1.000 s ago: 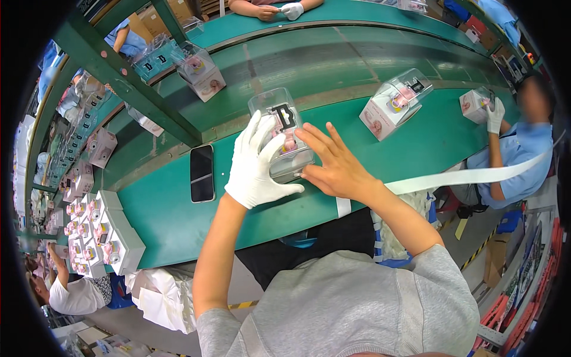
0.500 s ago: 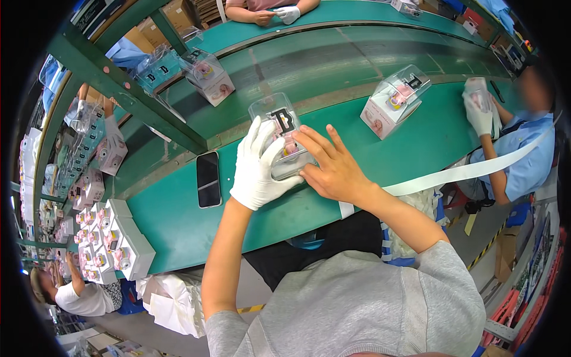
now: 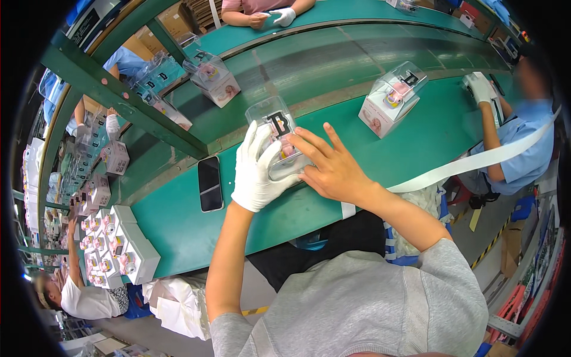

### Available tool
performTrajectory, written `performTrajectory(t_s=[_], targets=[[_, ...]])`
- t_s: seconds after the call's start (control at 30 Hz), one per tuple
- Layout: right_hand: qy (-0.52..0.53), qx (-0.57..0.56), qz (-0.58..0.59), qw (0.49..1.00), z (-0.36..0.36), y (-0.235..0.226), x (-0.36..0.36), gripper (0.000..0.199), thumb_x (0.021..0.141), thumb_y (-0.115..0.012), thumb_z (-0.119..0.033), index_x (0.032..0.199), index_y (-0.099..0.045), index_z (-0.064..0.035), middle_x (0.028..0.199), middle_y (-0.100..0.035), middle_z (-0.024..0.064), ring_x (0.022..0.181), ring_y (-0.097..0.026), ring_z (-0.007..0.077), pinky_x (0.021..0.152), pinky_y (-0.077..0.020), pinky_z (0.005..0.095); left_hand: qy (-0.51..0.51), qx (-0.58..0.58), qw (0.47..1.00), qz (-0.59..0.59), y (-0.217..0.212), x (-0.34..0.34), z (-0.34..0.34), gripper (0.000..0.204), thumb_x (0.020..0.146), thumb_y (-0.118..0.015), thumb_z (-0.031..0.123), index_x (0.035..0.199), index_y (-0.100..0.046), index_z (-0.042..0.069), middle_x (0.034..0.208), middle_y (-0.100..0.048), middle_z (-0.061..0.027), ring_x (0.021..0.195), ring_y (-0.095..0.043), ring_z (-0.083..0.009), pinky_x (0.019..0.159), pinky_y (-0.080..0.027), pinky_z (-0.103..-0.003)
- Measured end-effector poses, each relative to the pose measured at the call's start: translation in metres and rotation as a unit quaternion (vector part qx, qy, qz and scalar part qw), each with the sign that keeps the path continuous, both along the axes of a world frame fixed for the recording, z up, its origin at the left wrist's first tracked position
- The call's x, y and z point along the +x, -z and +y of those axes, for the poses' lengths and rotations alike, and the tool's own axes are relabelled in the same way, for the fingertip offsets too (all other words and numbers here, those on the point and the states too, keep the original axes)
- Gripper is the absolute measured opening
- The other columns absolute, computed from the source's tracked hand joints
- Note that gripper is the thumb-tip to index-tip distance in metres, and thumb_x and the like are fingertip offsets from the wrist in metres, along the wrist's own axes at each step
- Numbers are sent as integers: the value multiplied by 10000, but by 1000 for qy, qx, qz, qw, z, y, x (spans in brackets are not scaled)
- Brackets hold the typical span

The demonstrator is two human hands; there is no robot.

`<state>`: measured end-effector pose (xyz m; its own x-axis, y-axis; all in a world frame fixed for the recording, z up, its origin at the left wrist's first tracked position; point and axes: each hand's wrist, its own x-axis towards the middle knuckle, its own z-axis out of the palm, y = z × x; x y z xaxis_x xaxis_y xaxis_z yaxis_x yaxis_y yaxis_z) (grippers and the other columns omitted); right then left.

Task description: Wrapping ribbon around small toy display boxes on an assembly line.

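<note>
In front of me is a clear plastic box (image 3: 284, 156) with a black mark on its lid and a pink-and-yellow item inside. My left hand (image 3: 257, 169), in a white glove, grips it from the left, thumb along the near side. The bare fingers of my right hand (image 3: 333, 168) press on its right side, the index finger on top and the thumb by the near corner; the little finger sticks up. Between them the two hands hide part of the box. To the left of the glove lies a black-screened phone (image 3: 210, 184).
A finished-looking white box with a clear top (image 3: 389, 102) stands right of centre, another (image 3: 215, 82) on the far belt. White trays of pink toys (image 3: 122, 250) sit at left. A green metal post (image 3: 131, 101) slants across the left. A co-worker in blue (image 3: 517, 140) sits at right, beside a white strap (image 3: 470, 168).
Both my hands keep their hold on the plastic box with little movement. At right, the co-worker's gloved hands have shifted. Boxes beyond the post at left have changed place.
</note>
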<state>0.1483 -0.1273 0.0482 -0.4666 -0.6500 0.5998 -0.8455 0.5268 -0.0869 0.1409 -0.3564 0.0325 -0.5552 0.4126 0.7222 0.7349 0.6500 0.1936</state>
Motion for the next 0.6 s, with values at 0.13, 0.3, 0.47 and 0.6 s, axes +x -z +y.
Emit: performTrajectory(t_s=[0.13,0.3,0.47,0.6], targets=[[-47,21,-45,998,18,-15,0,277,727,-821,-178,629,-597,-48,1596,-393,165,1497,-356,333,1206,-238,629,-49,-4,999,-22,-18,9,16,958,545,-986,295,1363,-512,145,1412,-522,-192,1355,-471,-502,1055,-444,-565],[-93,-8,-102,990,20,-23,2,275,725,-818,-164,615,-606,-28,1604,-374,188,1521,-308,366,1196,-278,624,-122,16,988,-93,-22,20,30,810,555,-981,274,1256,-638,56,1357,-584,-219,1328,-509,-498,1067,-463,-548],[-120,-19,-136,983,24,-31,1,268,749,-812,-156,619,-620,-21,1611,-357,195,1526,-296,375,1193,-298,614,-107,62,992,2,11,21,24,939,642,-940,285,1432,-481,70,1457,-529,-195,1362,-467,-511,1031,-489,-525],[-136,-28,-142,980,28,-28,-1,235,778,-800,-158,648,-657,-24,1630,-330,178,1525,-303,363,1191,-309,608,-100,75,991,51,30,22,20,937,704,-909,244,1486,-419,81,1479,-502,-225,1351,-477,-509,1040,-479,-521]])
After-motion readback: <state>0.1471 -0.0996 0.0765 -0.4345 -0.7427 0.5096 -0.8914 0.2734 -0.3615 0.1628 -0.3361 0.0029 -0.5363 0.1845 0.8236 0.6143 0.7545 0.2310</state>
